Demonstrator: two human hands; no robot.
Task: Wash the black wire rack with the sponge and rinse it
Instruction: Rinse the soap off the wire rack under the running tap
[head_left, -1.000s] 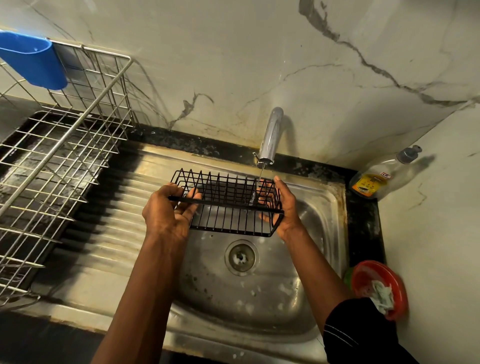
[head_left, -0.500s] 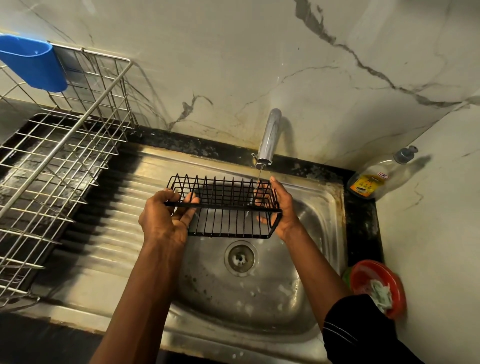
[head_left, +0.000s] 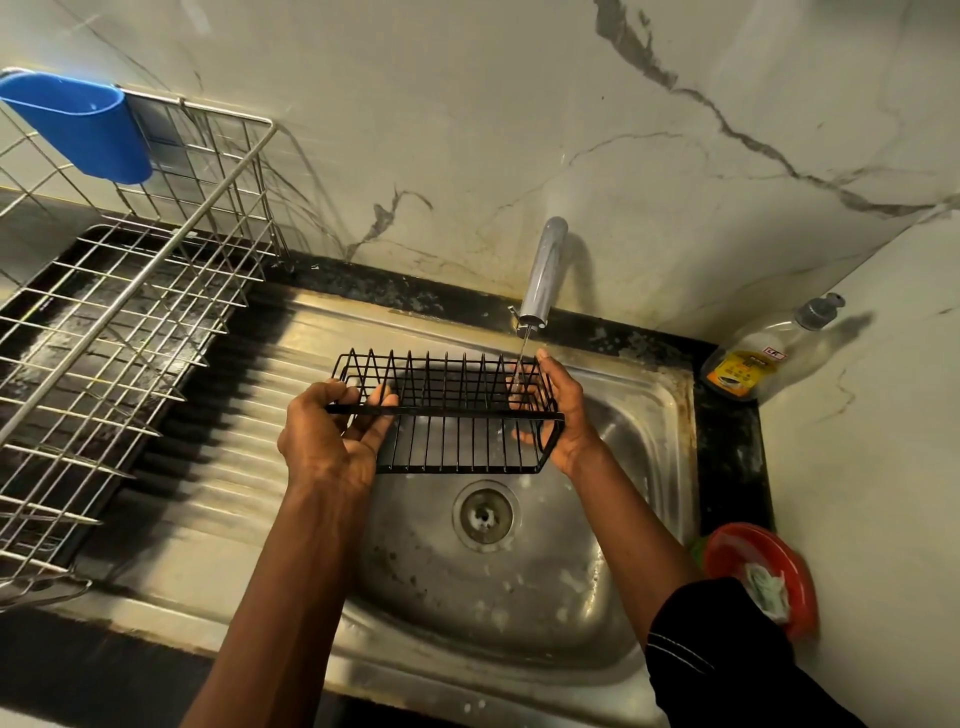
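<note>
Left hand (head_left: 327, 441) and right hand (head_left: 569, 415) grip the black wire rack (head_left: 457, 410); I should turn it slowly under the tap (head_left: 543, 270).

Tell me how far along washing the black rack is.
Scrubbing looks done: neither hand holds a sponge, no suds show on the black wire rack. In hand: the left hand and right hand hold its ends under the tap, a thin stream hitting the right end. Left: rinsing the other end.
</note>
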